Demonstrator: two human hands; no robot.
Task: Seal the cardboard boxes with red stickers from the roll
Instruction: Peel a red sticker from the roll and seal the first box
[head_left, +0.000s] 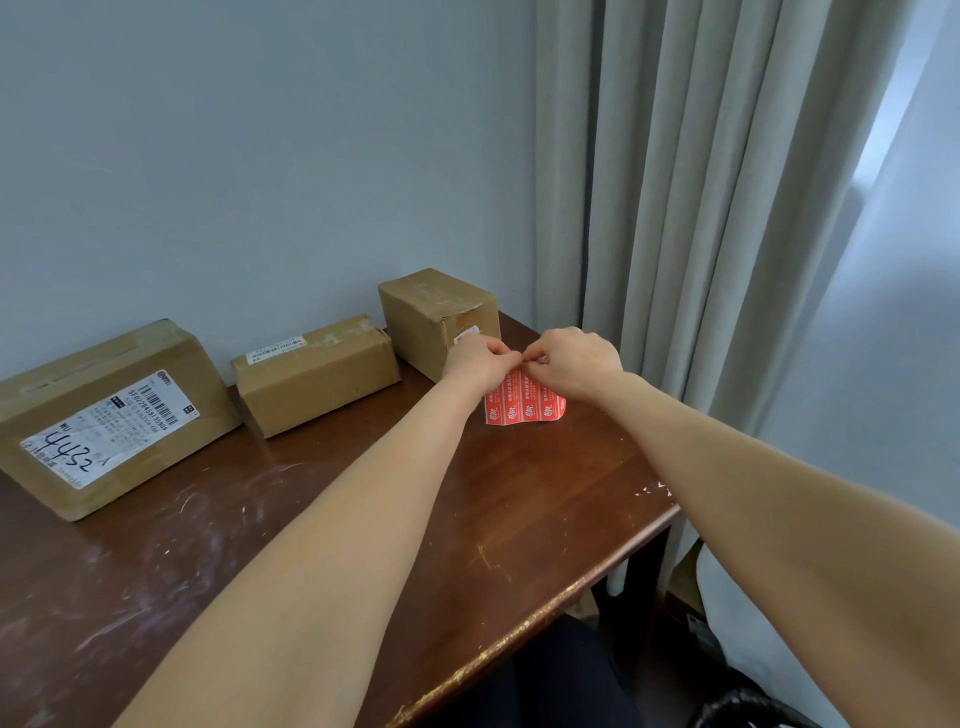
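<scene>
Three cardboard boxes stand along the wall on a brown wooden table (322, 519): a large one with a shipping label (109, 415) at the left, a long low one (317, 371) in the middle, and a small upright one (431, 312) at the right. In front of the small box, both hands hold up a red sticker sheet (524, 402) by its top edge. My left hand (475, 358) pinches the upper left part. My right hand (576, 358) pinches the top edge right beside it. The sheet hangs just above the tabletop.
A grey curtain (701, 208) hangs right of the table, close to the small box. The table's right edge (623, 556) is chipped and worn. A dark bag (753, 712) lies on the floor at the lower right.
</scene>
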